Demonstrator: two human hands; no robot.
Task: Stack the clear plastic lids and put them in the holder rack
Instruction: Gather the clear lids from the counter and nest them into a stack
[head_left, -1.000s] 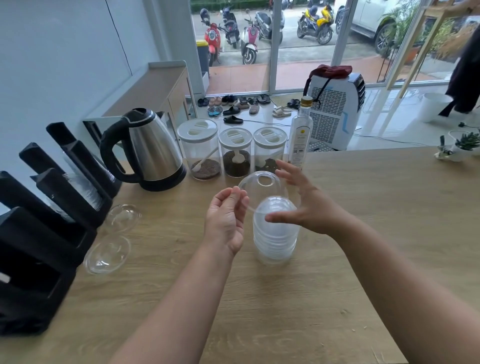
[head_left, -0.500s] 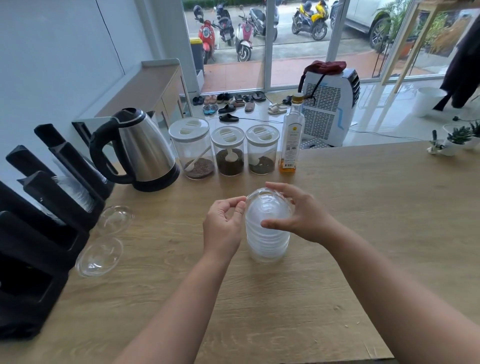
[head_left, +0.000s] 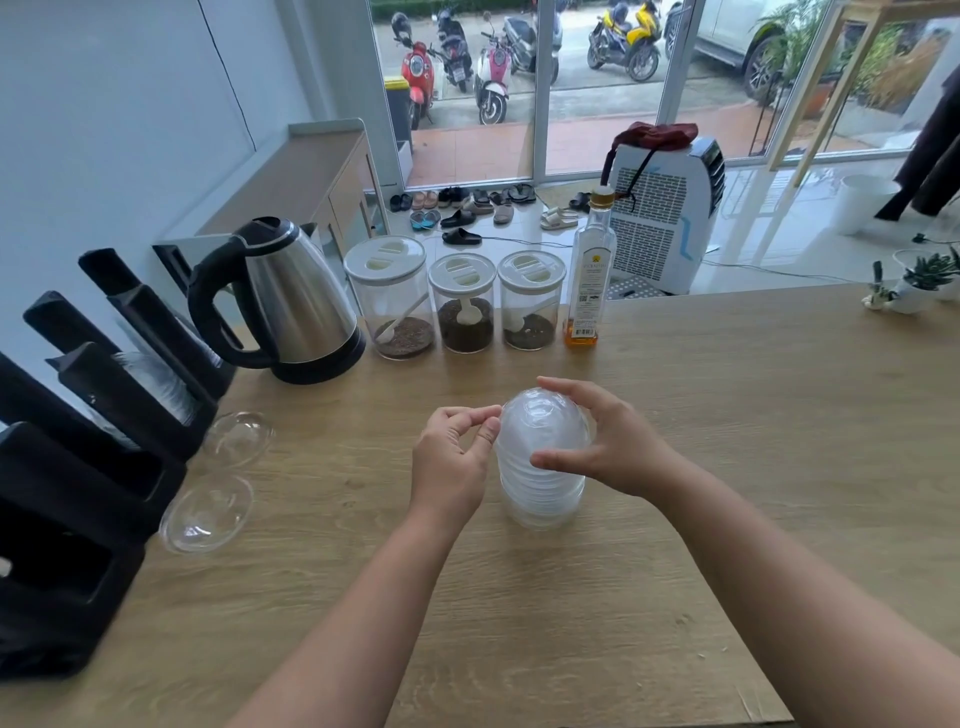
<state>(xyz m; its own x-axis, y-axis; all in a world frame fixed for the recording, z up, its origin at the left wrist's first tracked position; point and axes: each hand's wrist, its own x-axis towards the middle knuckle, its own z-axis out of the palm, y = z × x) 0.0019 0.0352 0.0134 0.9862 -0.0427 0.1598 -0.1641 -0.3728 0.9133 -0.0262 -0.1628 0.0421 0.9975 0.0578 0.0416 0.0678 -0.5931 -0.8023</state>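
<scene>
A stack of clear dome lids (head_left: 540, 488) stands upright on the wooden counter (head_left: 727, 467) in the middle. My right hand (head_left: 610, 441) cups the stack's top from the right, thumb across its front and fingers over the dome. My left hand (head_left: 454, 457) touches the stack's upper left side with pinched fingertips. Two loose clear lids lie at the left, one (head_left: 240, 437) near the rack and one (head_left: 208, 513) closer to me. The black holder rack (head_left: 93, 467) stands along the left edge, with clear lids or cups in one slot.
A steel kettle (head_left: 291, 306) stands behind the rack. Three lidded jars (head_left: 462, 304) and a glass bottle (head_left: 589, 280) line the counter's back. A small potted plant (head_left: 919, 283) sits at the far right. The counter's near edge runs at the bottom right.
The lid that my left hand held tilted above the stack now sits on top of it. My right hand closed down over the stack's top.
</scene>
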